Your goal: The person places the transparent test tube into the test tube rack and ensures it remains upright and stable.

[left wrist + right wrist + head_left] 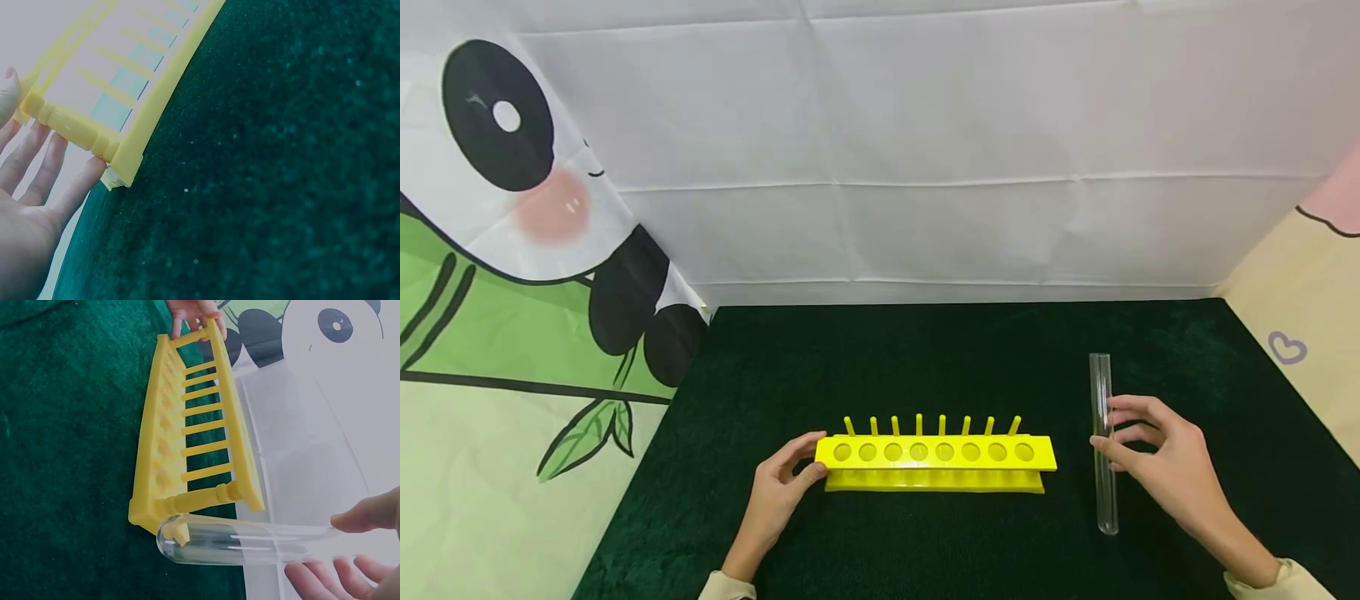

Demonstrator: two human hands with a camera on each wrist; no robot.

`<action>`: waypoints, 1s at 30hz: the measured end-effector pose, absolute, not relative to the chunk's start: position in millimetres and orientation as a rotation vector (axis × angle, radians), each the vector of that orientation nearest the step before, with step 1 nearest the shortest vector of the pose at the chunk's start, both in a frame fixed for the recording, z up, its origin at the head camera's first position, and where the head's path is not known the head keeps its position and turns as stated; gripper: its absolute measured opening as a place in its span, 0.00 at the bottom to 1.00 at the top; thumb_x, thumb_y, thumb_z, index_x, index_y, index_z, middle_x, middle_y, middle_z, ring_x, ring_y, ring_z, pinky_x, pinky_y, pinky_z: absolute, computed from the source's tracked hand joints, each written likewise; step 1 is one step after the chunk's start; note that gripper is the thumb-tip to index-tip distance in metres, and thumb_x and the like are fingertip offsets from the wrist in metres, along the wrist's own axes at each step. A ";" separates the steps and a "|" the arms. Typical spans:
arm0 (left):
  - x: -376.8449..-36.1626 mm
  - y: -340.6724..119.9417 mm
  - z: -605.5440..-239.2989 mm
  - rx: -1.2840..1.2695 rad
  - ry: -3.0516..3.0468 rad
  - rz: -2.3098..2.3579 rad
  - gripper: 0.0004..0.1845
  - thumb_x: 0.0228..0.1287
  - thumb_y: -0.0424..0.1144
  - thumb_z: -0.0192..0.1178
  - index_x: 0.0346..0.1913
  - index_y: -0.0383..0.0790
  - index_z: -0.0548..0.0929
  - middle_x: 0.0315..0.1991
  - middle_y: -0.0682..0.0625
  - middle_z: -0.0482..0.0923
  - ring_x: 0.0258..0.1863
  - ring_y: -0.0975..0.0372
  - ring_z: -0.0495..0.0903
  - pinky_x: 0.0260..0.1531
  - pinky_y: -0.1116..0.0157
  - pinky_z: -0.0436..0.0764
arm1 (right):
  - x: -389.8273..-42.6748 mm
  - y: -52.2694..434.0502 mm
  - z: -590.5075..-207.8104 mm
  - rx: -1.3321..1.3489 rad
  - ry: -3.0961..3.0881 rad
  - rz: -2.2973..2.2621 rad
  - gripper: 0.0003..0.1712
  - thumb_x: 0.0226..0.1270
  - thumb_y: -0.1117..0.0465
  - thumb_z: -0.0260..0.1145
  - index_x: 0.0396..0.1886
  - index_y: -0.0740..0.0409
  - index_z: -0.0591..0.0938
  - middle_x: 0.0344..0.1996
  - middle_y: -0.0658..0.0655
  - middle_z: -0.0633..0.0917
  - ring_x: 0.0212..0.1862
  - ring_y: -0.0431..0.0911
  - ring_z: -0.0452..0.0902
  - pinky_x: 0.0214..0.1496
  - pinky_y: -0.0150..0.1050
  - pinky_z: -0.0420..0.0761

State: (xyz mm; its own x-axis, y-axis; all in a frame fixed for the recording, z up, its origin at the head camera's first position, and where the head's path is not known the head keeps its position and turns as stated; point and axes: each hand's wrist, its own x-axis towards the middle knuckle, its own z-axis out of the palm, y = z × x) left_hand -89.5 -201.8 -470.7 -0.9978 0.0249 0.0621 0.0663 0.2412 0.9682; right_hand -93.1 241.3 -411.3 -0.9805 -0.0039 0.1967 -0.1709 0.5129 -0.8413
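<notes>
On the dark green surface (925,358), a yellow rack (934,461) with a row of round holes sits near the front edge. Left hand (778,487) at the rack's left end, fingers (75,187) nearly straight, tips touching the end post; thumb on the front face. Bracing contact, not a wrapped grip.

Glass tube (1102,442) well to the right of the rack, lengthwise front to back, rounded end toward the person. Right hand (1165,471) pinches it near mid-length, thumb on one side, fingertips on the other; cannot tell whether the tube has left the cloth. Right wrist view shows the tube (250,540) clear and empty, thumb and fingers (369,515) closing on it.

Judgement on doing the lift well: keep the pinch light and near the middle so the tube doesn't roll or tip. Smooth glass, likely slippery. Left hand should hold the light plastic rack firm against sliding on the cloth.
</notes>
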 end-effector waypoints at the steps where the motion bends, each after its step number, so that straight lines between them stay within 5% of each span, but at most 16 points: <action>1: -89.6 -201.8 -470.8 -0.088 -2.449 -1.915 0.19 0.63 0.37 0.63 0.57 0.43 0.77 0.51 0.48 0.78 0.49 0.57 0.75 0.45 0.64 0.81 | -93.1 241.0 -410.5 0.153 -2.577 1.469 0.25 0.59 0.64 0.70 0.55 0.61 0.73 0.40 0.53 0.76 0.33 0.38 0.80 0.27 0.38 0.84; 30: -90.7 -202.5 -470.8 -0.078 -2.448 -1.942 0.19 0.63 0.38 0.63 0.57 0.43 0.77 0.52 0.48 0.77 0.50 0.57 0.75 0.45 0.63 0.80 | -94.6 237.0 -395.2 0.172 -2.500 1.398 0.26 0.55 0.69 0.72 0.54 0.59 0.74 0.39 0.52 0.77 0.34 0.36 0.78 0.28 0.29 0.80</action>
State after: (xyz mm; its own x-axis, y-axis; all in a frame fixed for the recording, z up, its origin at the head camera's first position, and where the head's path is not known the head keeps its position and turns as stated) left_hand -90.7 -202.5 -470.8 -0.9986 0.0295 0.0431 0.0487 0.2268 0.9727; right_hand -94.6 237.0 -395.2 -0.9561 0.0283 0.2916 -0.2336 0.5269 -0.8172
